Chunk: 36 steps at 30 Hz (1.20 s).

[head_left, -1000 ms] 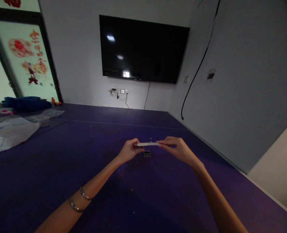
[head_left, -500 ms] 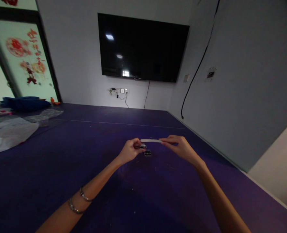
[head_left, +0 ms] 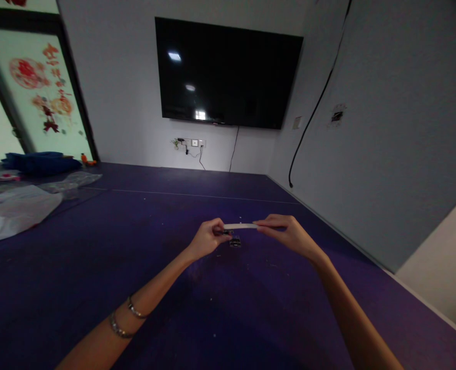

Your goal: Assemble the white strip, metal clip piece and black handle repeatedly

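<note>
A thin, slightly bowed white strip (head_left: 240, 226) spans the gap between my two hands. Its right end is pinched between the thumb and fingers of my right hand (head_left: 284, 228). My left hand (head_left: 207, 239) is closed at the strip's other end, round a small dark and silver piece (head_left: 226, 233) that the fingers mostly cover. Whether the left fingers also grip the strip, I cannot tell. Just below the strip, a small clear-and-black box-like object (head_left: 235, 241) rests on the purple surface (head_left: 166, 308).
To the left lie a white plastic sheet (head_left: 19, 213), a clear bag (head_left: 77, 180) and a dark blue cloth heap (head_left: 40, 163). A television (head_left: 228, 74) hangs on the far wall. A black cable (head_left: 313, 121) dangles along the right wall. White specks dot the surface.
The white strip has tipped slightly, showing more of its face, and the silver piece in my left hand looks turned and darker. Both hands stay nearly in place.
</note>
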Motion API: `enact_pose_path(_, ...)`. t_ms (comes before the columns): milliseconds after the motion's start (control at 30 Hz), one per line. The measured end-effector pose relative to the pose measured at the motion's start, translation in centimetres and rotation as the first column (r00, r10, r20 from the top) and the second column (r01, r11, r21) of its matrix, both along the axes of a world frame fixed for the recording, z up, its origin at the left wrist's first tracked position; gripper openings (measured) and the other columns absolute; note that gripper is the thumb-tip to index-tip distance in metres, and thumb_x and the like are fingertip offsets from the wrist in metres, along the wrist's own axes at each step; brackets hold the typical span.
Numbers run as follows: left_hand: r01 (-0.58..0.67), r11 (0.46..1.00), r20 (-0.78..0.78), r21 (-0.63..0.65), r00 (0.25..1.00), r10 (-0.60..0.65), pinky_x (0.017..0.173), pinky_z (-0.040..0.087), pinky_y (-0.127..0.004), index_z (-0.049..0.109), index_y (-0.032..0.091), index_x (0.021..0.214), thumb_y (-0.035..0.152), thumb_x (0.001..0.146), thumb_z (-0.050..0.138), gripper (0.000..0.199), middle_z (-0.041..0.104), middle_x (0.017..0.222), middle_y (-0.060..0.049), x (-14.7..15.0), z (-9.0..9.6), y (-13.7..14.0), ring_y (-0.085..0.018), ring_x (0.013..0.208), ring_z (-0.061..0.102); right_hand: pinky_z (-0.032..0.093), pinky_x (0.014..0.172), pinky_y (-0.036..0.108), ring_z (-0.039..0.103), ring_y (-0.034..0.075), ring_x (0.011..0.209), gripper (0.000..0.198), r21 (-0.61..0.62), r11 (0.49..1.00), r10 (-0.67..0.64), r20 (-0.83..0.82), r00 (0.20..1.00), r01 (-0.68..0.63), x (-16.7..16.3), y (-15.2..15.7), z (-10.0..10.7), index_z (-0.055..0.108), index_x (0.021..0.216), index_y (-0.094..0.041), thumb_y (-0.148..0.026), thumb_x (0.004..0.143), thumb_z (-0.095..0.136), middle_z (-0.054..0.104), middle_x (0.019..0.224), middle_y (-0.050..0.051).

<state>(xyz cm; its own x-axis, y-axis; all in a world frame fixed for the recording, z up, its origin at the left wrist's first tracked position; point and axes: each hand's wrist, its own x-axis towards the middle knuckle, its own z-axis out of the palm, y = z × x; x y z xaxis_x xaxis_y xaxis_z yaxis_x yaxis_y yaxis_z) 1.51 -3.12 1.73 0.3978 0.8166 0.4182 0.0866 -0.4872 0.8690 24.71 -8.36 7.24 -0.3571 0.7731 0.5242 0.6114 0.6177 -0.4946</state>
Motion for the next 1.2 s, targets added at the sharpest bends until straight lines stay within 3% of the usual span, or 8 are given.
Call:
enact_pose_path(267, -0.003, 1.000, 0.020, -0.021, 1.000, 0.004, 0.062, 0.047, -0.025, 0.046, 0.016, 0.064, 0.021, 0.061, 0.071, 0.026, 0.064, 0.068, 0.001, 0.01, -0.13, 0.14, -0.013, 0.066, 0.061, 0.047, 0.065, 0.028, 0.061, 0.017, 0.072, 0.028, 0.052, 0.996, -0.067, -0.004, 0.998, 0.067, 0.35, 0.24, -0.21, 0.069, 0.097, -0.024, -0.040, 0.081, 0.053, 0.068, 0.081, 0.005)
enact_pose_path(433, 0.013, 1.000, 0.010, -0.008, 1.000, -0.013, 0.062, 0.046, -0.026, 0.048, 0.016, 0.067, 0.020, 0.064, 0.070, 0.022, 0.065, 0.068, 0.000, -0.10, -0.26, 0.22, -0.013, 0.065, 0.061, 0.047, 0.065, 0.028, 0.061, 0.017, 0.074, 0.027, 0.039, 0.999, -0.004, 0.027, 1.000, 0.003, 0.28, 0.03, 0.00, 0.069, 0.097, -0.025, -0.040, 0.080, 0.054, 0.068, 0.083, 0.005)
enact_pose_path(600, 0.016, 0.999, 0.044, -0.036, 0.999, -0.015, 0.065, 0.047, -0.027, 0.047, 0.016, 0.065, 0.017, 0.061, 0.071, 0.024, 0.065, 0.070, 0.000, -0.06, -0.11, 0.06, -0.014, 0.067, 0.062, 0.046, 0.065, 0.028, 0.061, 0.016, 0.071, 0.026, 0.061, 0.996, -0.063, 0.017, 0.998, 0.062, 0.32, 0.00, 0.11, 0.069, 0.097, -0.025, -0.039, 0.081, 0.054, 0.068, 0.080, 0.005)
enact_pose_path(800, 0.033, 0.999, 0.028, -0.020, 0.999, -0.033, 0.063, 0.047, -0.026, 0.048, 0.016, 0.066, 0.019, 0.063, 0.070, 0.023, 0.065, 0.069, -0.001, 0.03, -0.20, 0.00, -0.014, 0.065, 0.062, 0.047, 0.065, 0.027, 0.061, 0.016, 0.073, 0.026, 0.016, 1.000, 0.001, 0.022, 1.000, -0.002, 0.35, 0.16, -0.02, 0.070, 0.096, -0.026, -0.040, 0.079, 0.056, 0.068, 0.083, 0.004)
enact_pose_path(967, 0.014, 1.000, 0.031, -0.021, 0.999, -0.013, 0.064, 0.048, -0.026, 0.047, 0.016, 0.065, 0.020, 0.061, 0.072, 0.026, 0.065, 0.069, 0.000, 0.11, -0.23, 0.00, -0.013, 0.067, 0.062, 0.047, 0.067, 0.028, 0.061, 0.017, 0.074, 0.027, 0.039, 0.998, -0.048, -0.001, 0.999, 0.048, 0.64, 0.47, -0.27, 0.069, 0.097, -0.025, -0.040, 0.080, 0.055, 0.068, 0.083, 0.005)
enact_pose_path(1200, 0.015, 1.000, 0.036, -0.010, 0.999, -0.014, 0.062, 0.047, -0.025, 0.049, 0.015, 0.067, 0.018, 0.062, 0.070, 0.022, 0.066, 0.069, -0.001, -0.06, -0.19, 0.04, -0.013, 0.065, 0.062, 0.046, 0.066, 0.029, 0.060, 0.017, 0.075, 0.028, -0.006, 1.000, 0.001, -0.014, 1.000, -0.001, 0.79, 0.56, -0.35, 0.070, 0.097, -0.025, -0.042, 0.079, 0.056, 0.068, 0.083, 0.005)
